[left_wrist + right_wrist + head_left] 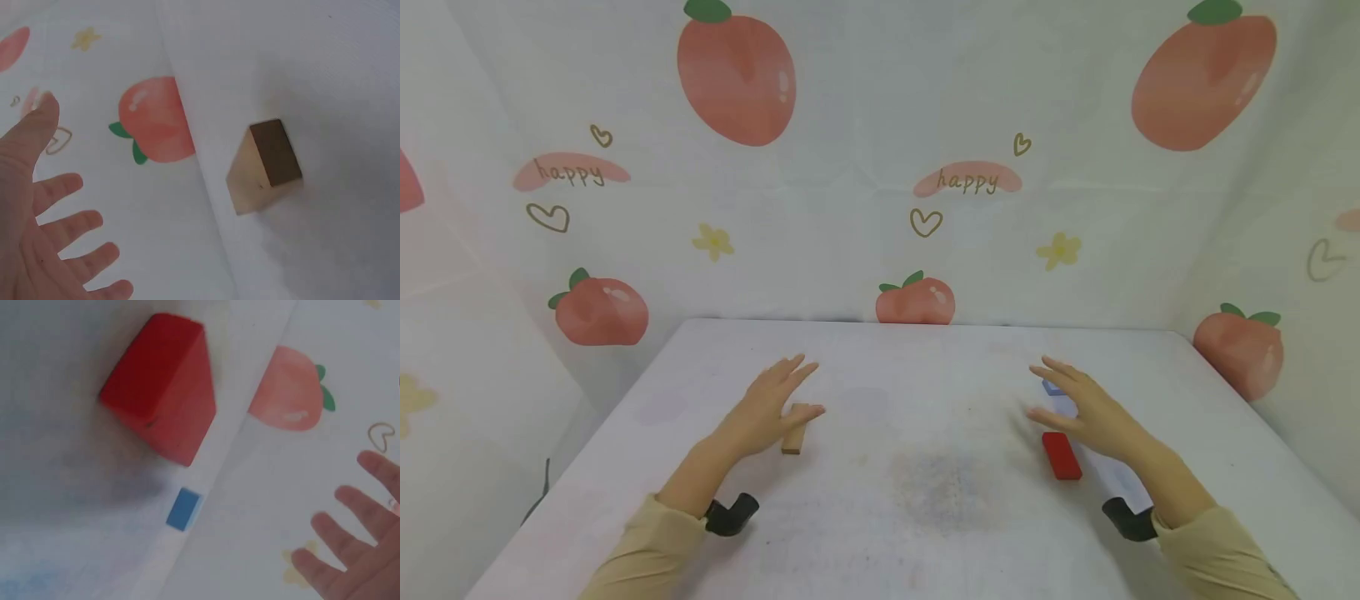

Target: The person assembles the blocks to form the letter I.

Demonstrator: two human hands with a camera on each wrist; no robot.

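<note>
My left hand (767, 410) hovers over the left part of the table with its fingers spread and straight, holding nothing. Partly behind it in the head view is a plain wooden block (793, 437), whose darker end face shows in the left wrist view (276, 153). On the right, my right hand (1093, 412) is also raised with fingers apart and nothing in its grasp. A red block (1062, 456) lies just below that hand's thumb in the head view. Farther back a blue block (1054, 387) is partly covered by the right fingers.
All the blocks rest on a white-covered table (880, 533). A white cloth (850, 208) printed with peaches, hearts and flowers hangs behind the table and along its sides. Black wrist mounts (732, 515) are strapped to both forearms.
</note>
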